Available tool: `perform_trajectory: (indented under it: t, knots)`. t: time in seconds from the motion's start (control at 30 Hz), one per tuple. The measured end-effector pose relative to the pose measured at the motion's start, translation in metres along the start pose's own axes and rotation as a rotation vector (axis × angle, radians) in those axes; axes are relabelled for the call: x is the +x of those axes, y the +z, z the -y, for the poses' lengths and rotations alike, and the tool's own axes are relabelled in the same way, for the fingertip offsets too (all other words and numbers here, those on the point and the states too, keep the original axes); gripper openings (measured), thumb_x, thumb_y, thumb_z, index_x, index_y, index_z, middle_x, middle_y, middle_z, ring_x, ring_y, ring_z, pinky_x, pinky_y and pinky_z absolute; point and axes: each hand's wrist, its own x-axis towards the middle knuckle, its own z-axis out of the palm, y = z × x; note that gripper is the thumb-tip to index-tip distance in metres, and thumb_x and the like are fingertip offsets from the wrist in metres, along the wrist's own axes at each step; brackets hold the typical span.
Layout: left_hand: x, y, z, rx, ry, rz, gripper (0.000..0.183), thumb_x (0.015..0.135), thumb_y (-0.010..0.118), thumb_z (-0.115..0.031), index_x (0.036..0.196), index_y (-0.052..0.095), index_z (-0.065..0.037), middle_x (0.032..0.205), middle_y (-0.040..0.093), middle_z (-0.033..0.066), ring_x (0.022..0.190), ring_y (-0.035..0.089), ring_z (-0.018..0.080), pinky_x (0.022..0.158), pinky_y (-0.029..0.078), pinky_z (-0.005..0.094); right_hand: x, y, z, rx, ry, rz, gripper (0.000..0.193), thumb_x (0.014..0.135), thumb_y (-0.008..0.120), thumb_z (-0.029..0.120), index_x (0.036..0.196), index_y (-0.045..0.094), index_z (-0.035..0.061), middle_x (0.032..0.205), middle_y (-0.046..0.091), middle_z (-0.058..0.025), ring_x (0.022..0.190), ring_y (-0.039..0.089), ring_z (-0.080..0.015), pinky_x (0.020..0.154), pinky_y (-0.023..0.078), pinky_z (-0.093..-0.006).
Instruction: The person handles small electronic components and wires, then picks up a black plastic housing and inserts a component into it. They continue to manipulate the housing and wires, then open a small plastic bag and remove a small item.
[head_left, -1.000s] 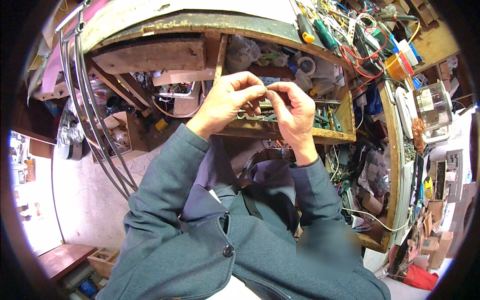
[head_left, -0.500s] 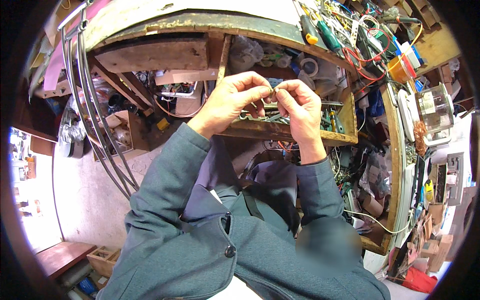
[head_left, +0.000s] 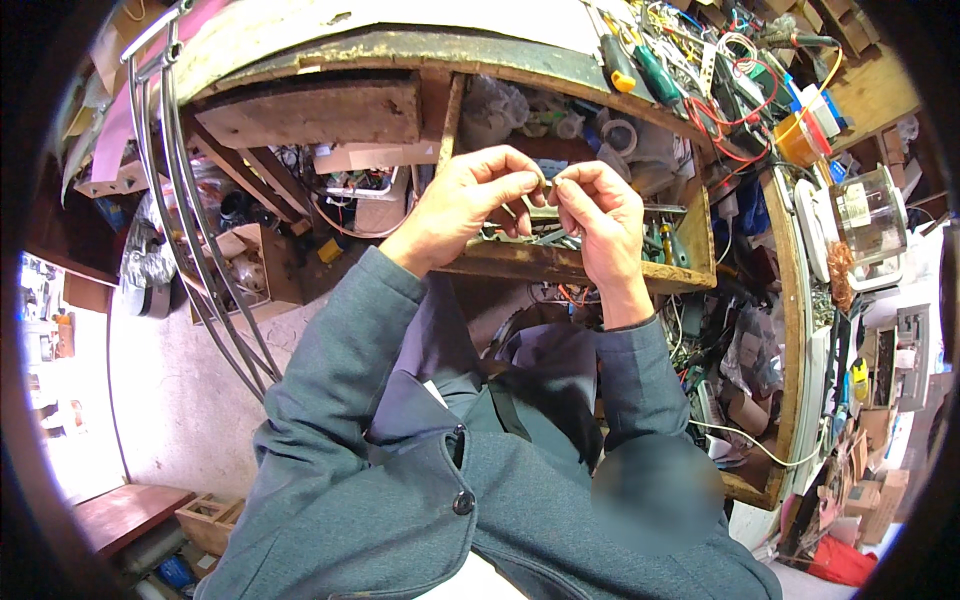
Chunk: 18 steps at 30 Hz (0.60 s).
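My left hand (head_left: 468,208) and my right hand (head_left: 605,222) are raised close together above an open wooden drawer (head_left: 530,262). Thumb and forefinger are pinched on each hand, and the fingertips almost meet. Something tiny and dark seems to sit at the fingertips, too small for me to name. Beneath the hands, the drawer holds several metal tools and loose parts, partly hidden by my fingers. A green-handled screwdriver (head_left: 678,246) lies at the drawer's right end.
A cluttered workbench edge (head_left: 330,62) runs above the drawer. On it lie screwdrivers (head_left: 655,72), tangled wires (head_left: 745,70) and an orange tub (head_left: 800,145). Curved metal tubes (head_left: 190,210) stand at the left, near a cardboard box (head_left: 265,270). A clear jar-like container (head_left: 868,215) is at the right.
My fingertips have drawn slightly apart, leaving a narrow gap between the two hands. Otherwise both hands keep nearly the same place above the drawer.
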Motion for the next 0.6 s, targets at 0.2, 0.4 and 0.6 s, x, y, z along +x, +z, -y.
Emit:
perform_trajectory:
  t: [0.2, 0.4, 0.6]
  knots:
    - [-0.003, 0.000, 0.001, 0.250, -0.007, -0.067, 0.018, 0.100, 0.066, -0.018, 0.106, 0.066, -0.002, 0.090, 0.069, 0.0051, 0.072, 0.067, 0.0122, 0.067, 0.056, 0.0281, -0.002, 0.009, 0.008, -0.102, 0.055, -0.046, 0.008, 0.096, 0.070, 0.011, 0.099, 0.069, 0.0030, 0.081, 0.063, 0.0031, 0.067, 0.052, -0.0040, 0.060, 0.042, -0.0209]
    - [0.008, 0.001, 0.017, 0.348, 0.041, -0.043, 0.014, 0.096, 0.062, -0.016, 0.094, 0.065, -0.002, 0.076, 0.064, 0.0033, 0.066, 0.064, 0.0119, 0.059, 0.054, 0.0295, -0.004, 0.007, 0.004, -0.094, 0.013, -0.112, 0.004, 0.099, 0.066, 0.007, 0.101, 0.067, 0.0043, 0.081, 0.062, 0.0019, 0.063, 0.048, -0.0025, 0.056, 0.037, -0.0182]
    - [-0.003, 0.008, 0.005, 0.450, 0.078, -0.153, 0.021, 0.092, 0.062, -0.019, 0.090, 0.067, 0.001, 0.072, 0.066, 0.0091, 0.064, 0.063, 0.0147, 0.060, 0.052, 0.0353, -0.020, 0.042, 0.031, -0.154, -0.252, -0.225, 0.007, 0.097, 0.058, 0.005, 0.098, 0.063, 0.0006, 0.084, 0.061, -0.0052, 0.067, 0.049, -0.0071, 0.059, 0.036, -0.0197]
